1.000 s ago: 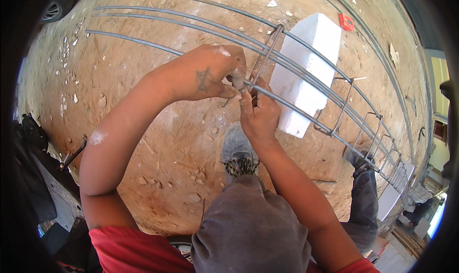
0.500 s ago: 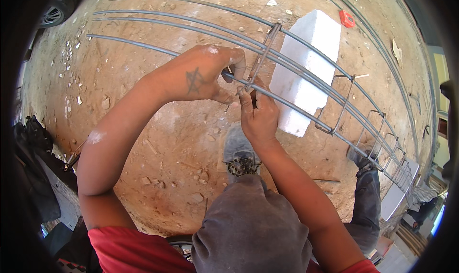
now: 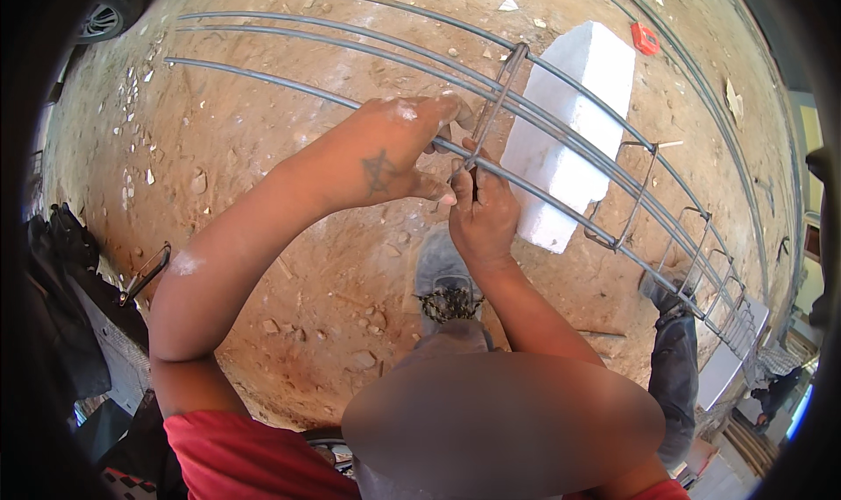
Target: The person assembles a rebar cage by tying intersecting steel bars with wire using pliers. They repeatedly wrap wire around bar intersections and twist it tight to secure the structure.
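A cage of long steel rebars [image 3: 263, 75] with square stirrups [image 3: 501, 101] runs across in front of me. My left hand [image 3: 407, 145] lies over the nearest bar, fingers curled round its far side and thumb below it. Just right of it, my right hand [image 3: 486, 219] is closed at the lower corner of a stirrup, where it meets that same bar. Its thumb shows on the near side; other fingers reach up behind the bar. Whether a thin tie wire is between the fingertips is too small to tell.
A white block [image 3: 578, 132] stands beneath the cage. Beyond it lie a red tape measure [image 3: 645, 39] and more long bars [image 3: 701, 79]. A bundle of short wires [image 3: 448, 304] rests at my boot [image 3: 445, 259]. A car wheel [image 3: 103, 20] shows far left.
My left hand has shifted a little right and down, its thumb nearer my right hand. The whole view has shifted slightly. Both hands stay at the same stirrup corner.
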Demonstrator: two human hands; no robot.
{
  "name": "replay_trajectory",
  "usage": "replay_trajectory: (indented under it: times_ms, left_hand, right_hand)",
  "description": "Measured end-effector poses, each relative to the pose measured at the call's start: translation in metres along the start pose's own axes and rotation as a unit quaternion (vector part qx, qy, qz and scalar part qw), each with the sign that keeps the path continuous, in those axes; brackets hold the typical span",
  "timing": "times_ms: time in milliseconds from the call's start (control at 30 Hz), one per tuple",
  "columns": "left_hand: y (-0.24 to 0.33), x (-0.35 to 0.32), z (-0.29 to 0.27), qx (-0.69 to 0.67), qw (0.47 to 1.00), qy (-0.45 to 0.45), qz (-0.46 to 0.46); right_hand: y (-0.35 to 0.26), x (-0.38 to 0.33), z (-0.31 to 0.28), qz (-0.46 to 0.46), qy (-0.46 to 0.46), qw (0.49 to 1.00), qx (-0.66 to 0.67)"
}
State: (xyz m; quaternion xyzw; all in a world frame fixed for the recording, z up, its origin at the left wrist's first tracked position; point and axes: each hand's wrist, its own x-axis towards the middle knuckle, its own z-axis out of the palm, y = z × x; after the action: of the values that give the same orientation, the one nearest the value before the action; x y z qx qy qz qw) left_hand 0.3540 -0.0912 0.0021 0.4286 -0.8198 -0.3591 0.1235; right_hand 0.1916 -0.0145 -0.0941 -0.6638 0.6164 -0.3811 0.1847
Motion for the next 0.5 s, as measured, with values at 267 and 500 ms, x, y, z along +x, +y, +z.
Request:
replay_trajectory:
  times_ms: [267,500]
  left_hand:
    - [-0.010,-0.010,0.012,0.029,0.998,0.037,0.043]
    - [-0.007,0.000,0.006,0.125,0.992,-0.016,0.016]
  right_hand:
    - [0.001,-0.001,-0.005,0.027,-0.055,0.997,-0.047]
    - [-0.004,0.000,-0.005,0.020,-0.032,0.999,0.027]
